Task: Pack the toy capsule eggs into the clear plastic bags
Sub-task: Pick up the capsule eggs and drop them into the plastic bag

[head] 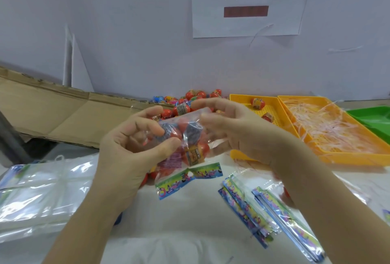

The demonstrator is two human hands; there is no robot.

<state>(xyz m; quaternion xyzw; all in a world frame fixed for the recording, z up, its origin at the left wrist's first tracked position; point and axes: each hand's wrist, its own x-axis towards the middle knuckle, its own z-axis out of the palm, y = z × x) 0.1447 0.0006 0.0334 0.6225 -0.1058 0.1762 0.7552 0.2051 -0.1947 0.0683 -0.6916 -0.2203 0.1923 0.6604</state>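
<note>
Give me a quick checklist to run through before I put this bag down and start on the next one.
1. Both hands on the bag: ok. The left hand and right hand grip the bag by its sides.
2. Eggs inside: ok. Several eggs show through the plastic.
3. Bag closed: cannot tell. The fingers cover part of its upper edge.
4. Egg count: cannot tell. They overlap.
5. More eggs at hand: ok. A pile lies by the wall.
6. Empty bags ready: ok. Flat bags lie on the table.
</note>
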